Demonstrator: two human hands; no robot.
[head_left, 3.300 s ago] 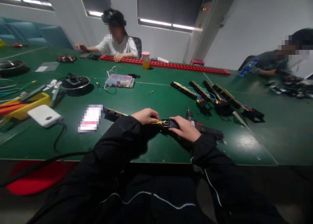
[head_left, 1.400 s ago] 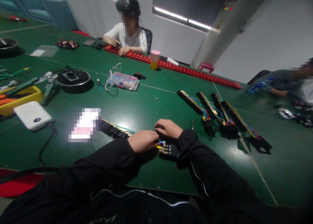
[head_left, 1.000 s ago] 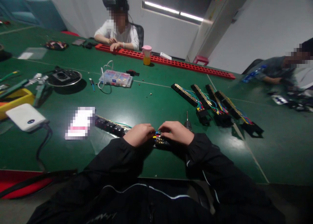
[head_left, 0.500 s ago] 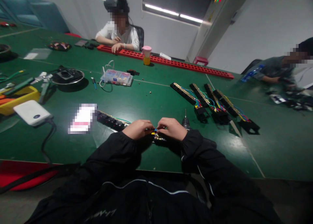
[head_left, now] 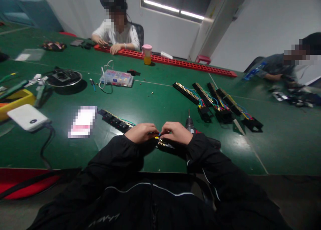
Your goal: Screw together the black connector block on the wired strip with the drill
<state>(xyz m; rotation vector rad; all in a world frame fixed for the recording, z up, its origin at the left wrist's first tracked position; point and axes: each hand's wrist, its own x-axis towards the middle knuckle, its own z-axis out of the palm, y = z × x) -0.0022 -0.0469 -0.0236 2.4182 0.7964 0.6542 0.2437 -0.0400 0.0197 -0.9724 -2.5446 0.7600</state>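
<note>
My left hand [head_left: 141, 133] and my right hand [head_left: 175, 133] meet close to the table's front edge, fingers pinched together. Between the fingertips shows a tiny blue wire end [head_left: 159, 134], with yellow beside it. Which fingers grip it is too small to make out fully. These wires belong to a long black strip assembly [head_left: 115, 121] with brass-coloured edging and a green wire, running out from under my left hand. Its near end [head_left: 164, 144], with shiny metal bits, lies below my fingers. A power drill [head_left: 190, 123] lies right behind my right hand, partly covered by my sleeve.
Several similar wired strips [head_left: 187, 92] lie at the right. On the left are a phone [head_left: 82, 122], a white cabled box [head_left: 28, 117], and a yellow tool bin [head_left: 26, 97]. A divided parts case [head_left: 117, 78] and a drink cup [head_left: 147, 54] stand farther back. Two people sit across the table.
My view has shifted slightly, so the table things appear a little to the left. Both hands stay together at the wires with barely any movement. The person opposite has moved a hand.
</note>
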